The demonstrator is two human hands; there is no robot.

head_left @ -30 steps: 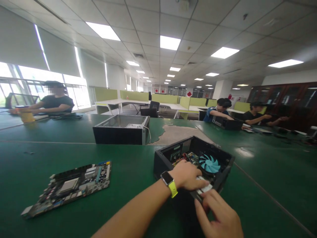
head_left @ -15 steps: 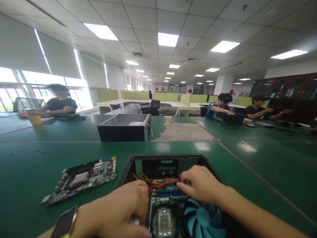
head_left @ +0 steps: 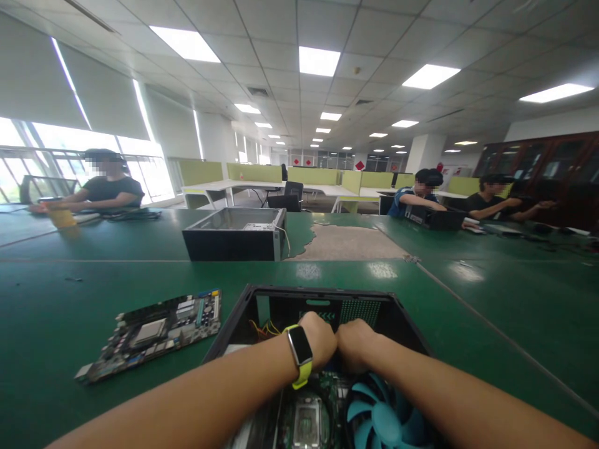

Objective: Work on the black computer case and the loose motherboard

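Note:
An open black computer case lies on the green table right in front of me. Inside it I see a motherboard with a bare CPU socket, a blue fan and yellow and red wires. My left hand, with a watch on a yellow strap, and my right hand are both deep in the case, side by side and touching, near the wires at its far end. Only the backs of the hands show; the fingers are curled down out of sight.
A loose motherboard lies on the table to the left of the case. A second open case stands farther back. One person sits at the far left and two at the far right. A worn bare patch marks the table's covering.
My left hand has moved from the case's near left rim into the far end. My right hand has shifted slightly left to meet it. The view has tilted a little downward.

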